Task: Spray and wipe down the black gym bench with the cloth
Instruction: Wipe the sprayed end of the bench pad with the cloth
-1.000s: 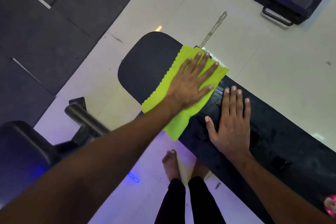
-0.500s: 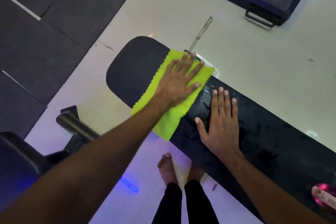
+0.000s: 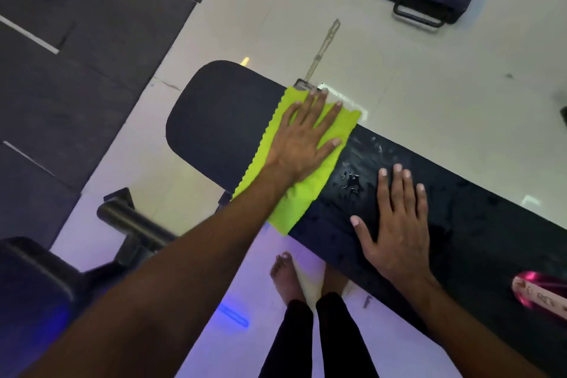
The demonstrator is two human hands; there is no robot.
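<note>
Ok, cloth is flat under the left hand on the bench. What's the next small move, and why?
Probably slide the left hand, pressing the cloth flat, toward the right hand. Droplets and wet streaks sit on the black bench just beside the cloth's edge, unwiped. The right hand, flat on the pad, may need to shift back to clear the path.

pale shiny floor tiles meet dark rubber mats; purple light glows on the near floor.
</note>
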